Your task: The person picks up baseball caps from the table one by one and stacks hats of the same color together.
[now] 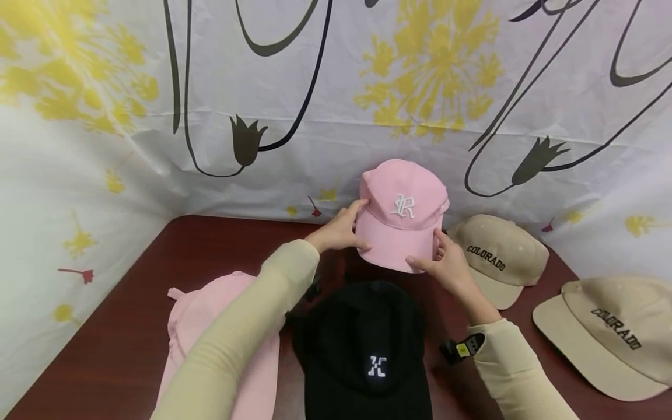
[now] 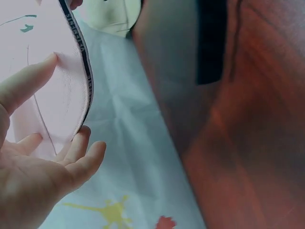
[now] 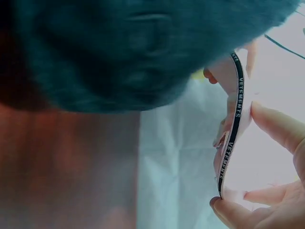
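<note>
Both hands hold a pink baseball cap (image 1: 403, 201) with white raised lettering, tilted up against the back cloth at the far side of the table. The left hand (image 1: 341, 229) grips its left side, thumb on the brim. At the right edge, the right hand (image 1: 452, 265) pinches the brim with its thumb in front. In the right wrist view, a black lettered tape runs along the pink cap's edge (image 3: 237, 107), beside the right hand (image 3: 281, 205). The left wrist view shows the left hand (image 2: 38, 176) with its thumb against the pink cap (image 2: 66, 109).
A black cap (image 1: 362, 332) lies in front, between the forearms. Another pink cap (image 1: 210, 315) is partly hidden under the left sleeve (image 1: 236, 332). Two beige caps, one at the back (image 1: 499, 251) and one nearer (image 1: 619, 332), sit at right. Patterned cloth (image 1: 325, 76) walls the dark red table (image 1: 105, 350).
</note>
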Demonstrator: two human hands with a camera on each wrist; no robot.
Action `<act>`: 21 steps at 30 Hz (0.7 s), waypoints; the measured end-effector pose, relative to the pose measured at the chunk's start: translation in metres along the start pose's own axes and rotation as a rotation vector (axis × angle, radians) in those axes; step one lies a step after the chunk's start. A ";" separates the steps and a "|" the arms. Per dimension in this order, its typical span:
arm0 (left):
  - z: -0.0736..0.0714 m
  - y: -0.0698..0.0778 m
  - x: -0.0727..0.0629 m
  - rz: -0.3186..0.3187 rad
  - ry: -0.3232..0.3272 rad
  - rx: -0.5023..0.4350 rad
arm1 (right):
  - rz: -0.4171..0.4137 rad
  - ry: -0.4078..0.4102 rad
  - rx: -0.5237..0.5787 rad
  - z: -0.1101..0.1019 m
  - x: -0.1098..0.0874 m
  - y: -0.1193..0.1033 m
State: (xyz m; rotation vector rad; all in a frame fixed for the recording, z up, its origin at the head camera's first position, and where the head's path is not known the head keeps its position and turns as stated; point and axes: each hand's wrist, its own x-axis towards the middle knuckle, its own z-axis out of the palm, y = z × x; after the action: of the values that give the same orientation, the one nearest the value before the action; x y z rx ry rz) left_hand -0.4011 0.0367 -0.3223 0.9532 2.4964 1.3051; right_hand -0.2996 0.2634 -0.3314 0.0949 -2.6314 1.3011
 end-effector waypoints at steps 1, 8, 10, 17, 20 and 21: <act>-0.002 0.002 0.000 0.012 0.002 0.008 | -0.006 0.001 -0.003 -0.002 0.000 -0.003; -0.020 0.025 0.000 0.080 0.021 0.068 | -0.028 -0.015 0.002 -0.018 0.002 -0.024; -0.024 0.031 -0.001 0.094 0.032 0.089 | -0.029 -0.021 0.006 -0.022 0.002 -0.030; -0.034 0.051 -0.008 0.099 0.081 0.150 | -0.040 -0.041 0.031 -0.034 0.001 -0.045; -0.036 0.055 -0.013 0.087 0.078 0.158 | -0.042 -0.046 0.033 -0.036 -0.002 -0.049; -0.037 0.057 -0.015 0.086 0.077 0.160 | -0.043 -0.047 0.033 -0.036 -0.003 -0.050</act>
State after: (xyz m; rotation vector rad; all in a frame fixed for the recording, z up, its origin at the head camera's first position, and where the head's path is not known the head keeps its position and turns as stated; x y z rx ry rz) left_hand -0.3790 0.0262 -0.2577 1.0754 2.6801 1.2016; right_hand -0.2836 0.2617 -0.2719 0.1881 -2.6315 1.3447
